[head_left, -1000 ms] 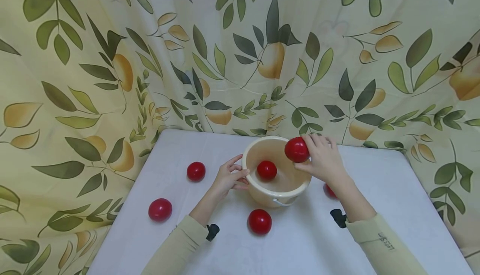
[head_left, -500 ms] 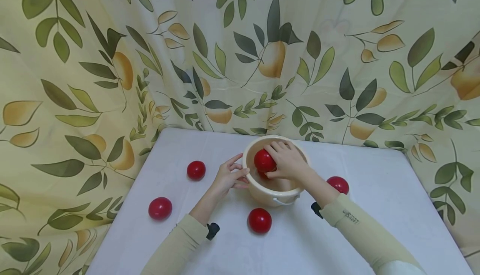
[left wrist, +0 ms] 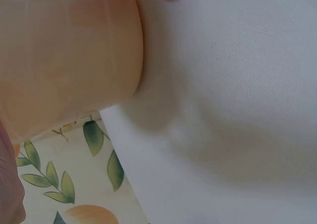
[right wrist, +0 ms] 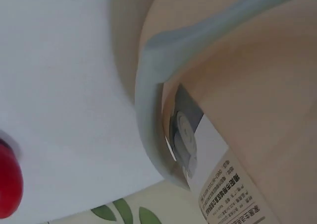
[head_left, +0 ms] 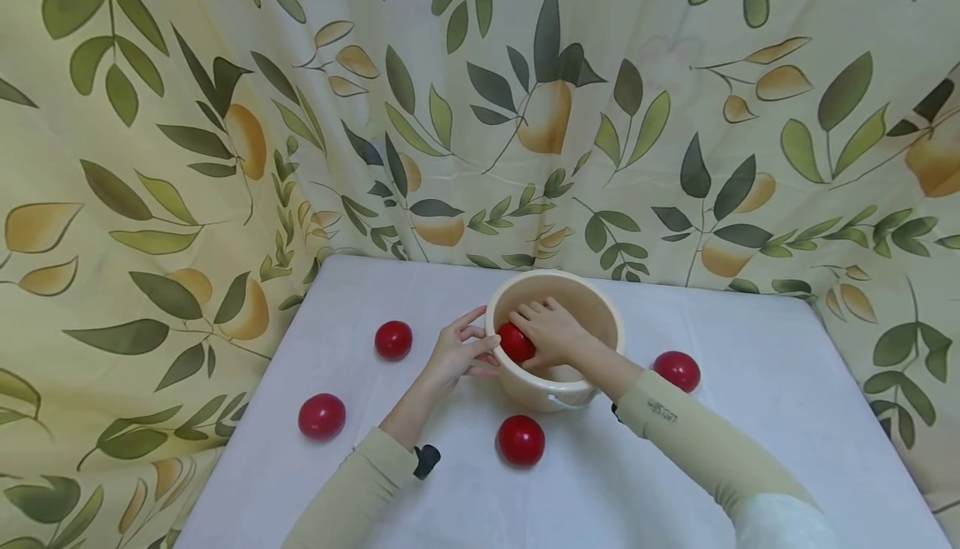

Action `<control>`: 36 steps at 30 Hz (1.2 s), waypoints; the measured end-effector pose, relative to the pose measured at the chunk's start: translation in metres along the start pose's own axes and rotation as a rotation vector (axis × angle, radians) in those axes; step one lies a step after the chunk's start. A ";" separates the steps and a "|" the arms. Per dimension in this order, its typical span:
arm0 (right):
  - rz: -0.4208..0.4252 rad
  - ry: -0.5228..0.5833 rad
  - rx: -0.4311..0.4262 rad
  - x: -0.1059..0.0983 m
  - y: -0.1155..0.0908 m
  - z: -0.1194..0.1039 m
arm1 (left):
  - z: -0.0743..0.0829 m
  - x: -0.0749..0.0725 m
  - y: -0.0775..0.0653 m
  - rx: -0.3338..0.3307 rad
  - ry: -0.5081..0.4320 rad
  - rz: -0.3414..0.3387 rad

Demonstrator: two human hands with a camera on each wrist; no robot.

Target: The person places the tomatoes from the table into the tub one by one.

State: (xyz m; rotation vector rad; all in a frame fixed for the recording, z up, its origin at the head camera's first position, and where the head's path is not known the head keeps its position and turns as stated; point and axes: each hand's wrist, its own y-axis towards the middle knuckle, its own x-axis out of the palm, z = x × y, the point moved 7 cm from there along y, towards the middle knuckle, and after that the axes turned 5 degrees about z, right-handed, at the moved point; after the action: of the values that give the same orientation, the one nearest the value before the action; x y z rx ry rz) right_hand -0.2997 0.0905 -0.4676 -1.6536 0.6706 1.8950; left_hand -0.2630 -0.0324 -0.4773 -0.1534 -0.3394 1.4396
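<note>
A cream bucket (head_left: pixel 525 391) stands at the middle of the table. My left hand (head_left: pixel 456 351) grips its left rim, thumb over the edge and the other fingers along the outer wall. Reaching inside, my right hand (head_left: pixel 553 334) holds a glossy red tomato-like ball (head_left: pixel 514 342) low near the left inner wall. A second red ball in the bucket is hidden behind that hand and ball. In the right wrist view, the bucket's pale handle (right wrist: pixel 163 50) and a printed label (right wrist: pixel 233 194) show up close, while the left wrist view has the outer wall (left wrist: pixel 69 55).
Several more red balls lie on the white-covered table (head_left: pixel 600 482): a ball (head_left: pixel 521 441) before the bucket, another ball (head_left: pixel 677 371) to its right, and a ball (head_left: pixel 393 340) among those at left. A leaf-patterned curtain (head_left: pixel 375 116) hangs behind.
My right hand has carried its red ball leftward from over the bucket's right rim and down inside, covering the ball there. The left hand keeps its hold on the rim.
</note>
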 end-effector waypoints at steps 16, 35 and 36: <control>-0.126 -0.056 -0.087 0.023 0.003 -0.010 | -0.001 -0.002 0.000 -0.009 -0.015 0.028; 0.000 0.064 -0.051 0.000 0.001 -0.003 | 0.008 0.002 -0.007 -0.020 -0.002 -0.017; 0.043 0.092 -0.042 -0.005 0.001 -0.001 | 0.007 0.002 -0.007 -0.017 -0.008 -0.020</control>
State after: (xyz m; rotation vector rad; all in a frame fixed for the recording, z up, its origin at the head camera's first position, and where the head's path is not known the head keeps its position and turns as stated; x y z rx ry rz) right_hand -0.2994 0.0885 -0.4627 -1.7750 0.7130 1.8848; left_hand -0.2585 -0.0321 -0.4679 -0.1575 -0.3594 1.4187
